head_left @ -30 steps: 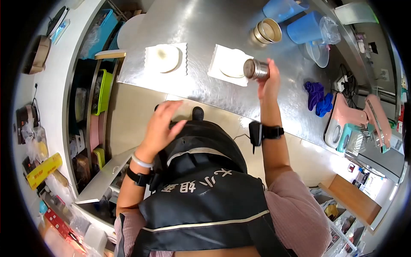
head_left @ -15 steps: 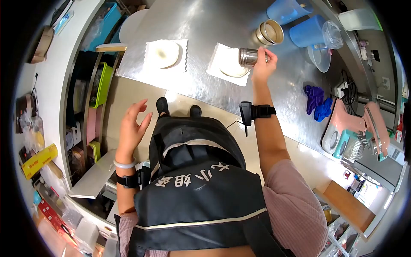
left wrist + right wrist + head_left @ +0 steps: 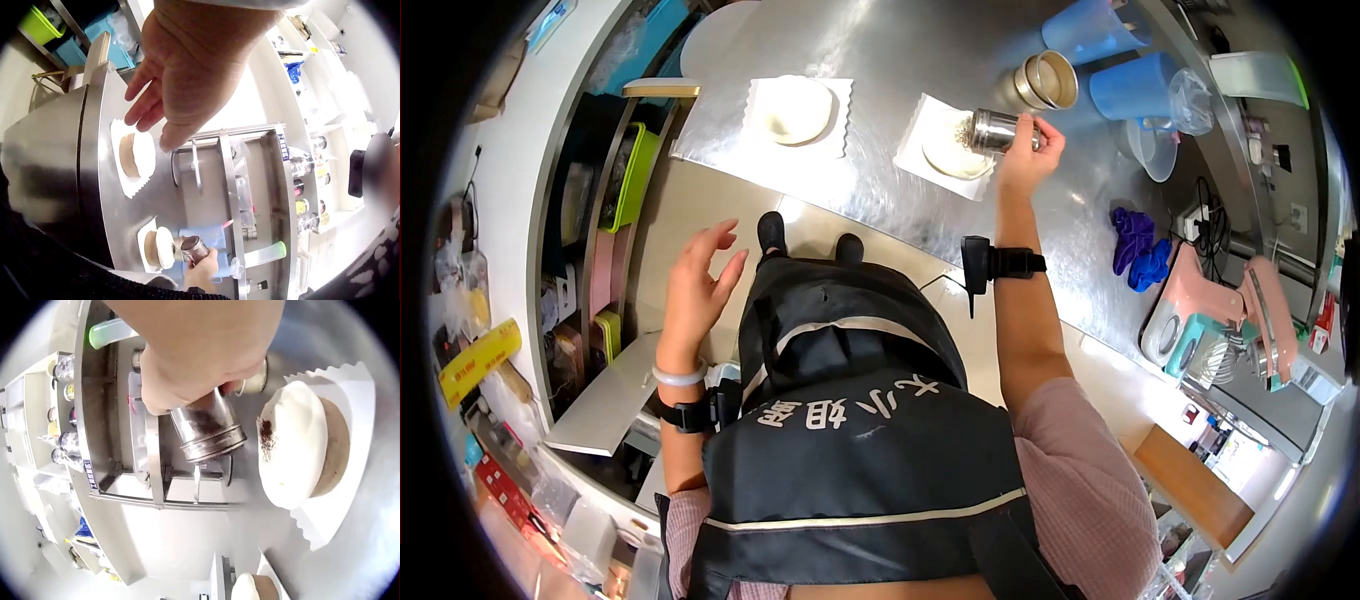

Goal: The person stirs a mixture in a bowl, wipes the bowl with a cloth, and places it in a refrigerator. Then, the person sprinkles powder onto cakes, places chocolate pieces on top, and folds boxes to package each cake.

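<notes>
My right hand [image 3: 1028, 162] grips a metal shaker [image 3: 992, 131], tipped on its side over the right-hand cake [image 3: 952, 150]. In the right wrist view, the shaker's perforated end [image 3: 215, 448] faces the cake, whose white cream top [image 3: 290, 447] carries a patch of dark brown powder [image 3: 267, 439]. That cake sits on a white sheet with a scalloped edge [image 3: 334, 519]. A second cream-topped cake [image 3: 797, 108] rests on its own white sheet to the left. Away from the table, my left hand [image 3: 697, 285] hangs with relaxed fingers and holds nothing.
Behind the shaker stand metal rings [image 3: 1050, 80] and blue pitchers [image 3: 1135, 88]. Purple and blue cloths [image 3: 1133, 240] and a pink stand mixer [image 3: 1180, 300] lie farther right. The steel table's front edge [image 3: 870, 232] runs just before the person.
The right hand has tipped the shaker from beside the right-hand cake to over it. The left hand has moved left and away from the table edge.
</notes>
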`<state>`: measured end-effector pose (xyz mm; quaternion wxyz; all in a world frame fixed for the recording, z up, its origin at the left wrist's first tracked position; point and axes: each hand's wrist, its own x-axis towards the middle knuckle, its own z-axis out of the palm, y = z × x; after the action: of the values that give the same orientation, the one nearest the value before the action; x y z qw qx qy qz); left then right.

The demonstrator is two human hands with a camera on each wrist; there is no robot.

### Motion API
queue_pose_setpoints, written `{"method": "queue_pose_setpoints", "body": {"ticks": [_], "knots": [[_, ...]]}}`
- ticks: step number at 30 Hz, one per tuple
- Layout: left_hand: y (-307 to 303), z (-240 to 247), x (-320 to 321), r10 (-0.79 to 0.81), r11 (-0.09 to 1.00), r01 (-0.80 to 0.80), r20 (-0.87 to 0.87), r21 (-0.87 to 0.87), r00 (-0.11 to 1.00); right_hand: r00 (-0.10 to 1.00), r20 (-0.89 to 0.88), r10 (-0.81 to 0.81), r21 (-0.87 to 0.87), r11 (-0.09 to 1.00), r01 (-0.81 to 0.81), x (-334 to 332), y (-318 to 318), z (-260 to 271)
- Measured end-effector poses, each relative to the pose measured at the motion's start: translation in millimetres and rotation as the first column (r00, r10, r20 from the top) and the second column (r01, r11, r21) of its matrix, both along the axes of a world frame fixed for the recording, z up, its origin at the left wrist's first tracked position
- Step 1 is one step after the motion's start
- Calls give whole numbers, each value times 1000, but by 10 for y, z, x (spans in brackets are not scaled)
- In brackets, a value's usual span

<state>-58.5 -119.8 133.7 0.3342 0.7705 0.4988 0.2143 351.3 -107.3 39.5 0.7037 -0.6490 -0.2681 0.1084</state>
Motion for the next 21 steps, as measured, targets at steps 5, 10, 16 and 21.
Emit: {"method": "queue_pose_setpoints", "body": {"ticks": [5, 10, 16, 21], "knots": [[22, -19, 19, 19, 998, -17, 18, -66, 1000, 997, 67, -34, -66, 997, 38, 250, -150, -106], [40, -58, 27, -29, 1000, 29, -2, -7, 1000, 994, 19, -105, 54, 993, 104, 102, -156, 27], [61, -53, 64, -62, 998, 62, 1, -31, 998, 998, 25, -54, 22, 998, 53, -52, -43, 23], [61, -72, 39, -58, 998, 58, 5, -37, 998, 993, 102, -63, 27, 998, 61, 85, -101, -23]]}}
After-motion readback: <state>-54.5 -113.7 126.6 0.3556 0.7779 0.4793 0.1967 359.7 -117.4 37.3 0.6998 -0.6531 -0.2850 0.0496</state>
